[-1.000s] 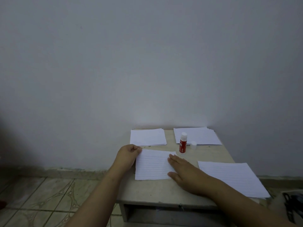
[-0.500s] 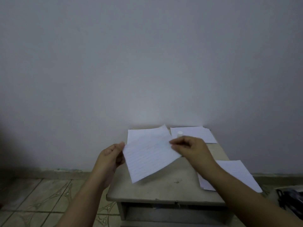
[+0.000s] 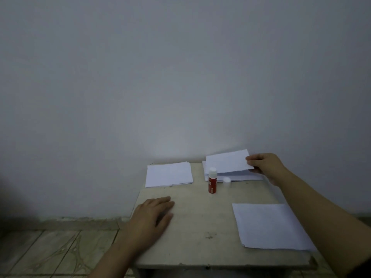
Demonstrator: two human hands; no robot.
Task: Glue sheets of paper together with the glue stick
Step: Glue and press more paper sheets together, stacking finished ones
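Fingers (image 3: 253, 157) of right hand (image 3: 267, 167) curl over the right edge of a lined sheet (image 3: 226, 162), thumb under, pinching it; sheet is tilted, raised just above the back-right stack (image 3: 236, 176). Left hand (image 3: 152, 214) lies flat, fingers straight & together, palm down on bare table (image 3: 200, 221), holding nothing.

Landmark = glue stick (image 3: 212, 182). Largest to smallest:
- Table: pale, scuffed top, set vs. a plain grey wall (image 3: 180, 77); tiled floor (image 3: 50, 251) to its left.
- Front-right paper (image 3: 271, 226): white pile, well right of & nearer than the glue stick, lying flat.
- Back-right stack: just behind/right of glue stick, white sheets, edges slightly uneven.
- Back-left stack (image 3: 168, 174): left of glue stick, neat, white.
- Held sheet: white w/ faint ruled lines, behind/right of glue stick.
- Glue stick: upright, red body w/ label, white top end, uncapped; stands mid-back of table btw. the two back stacks.
- Cap (image 3: 226, 179): small, white, round, just right of glue stick, touching front edge of back-right stack.
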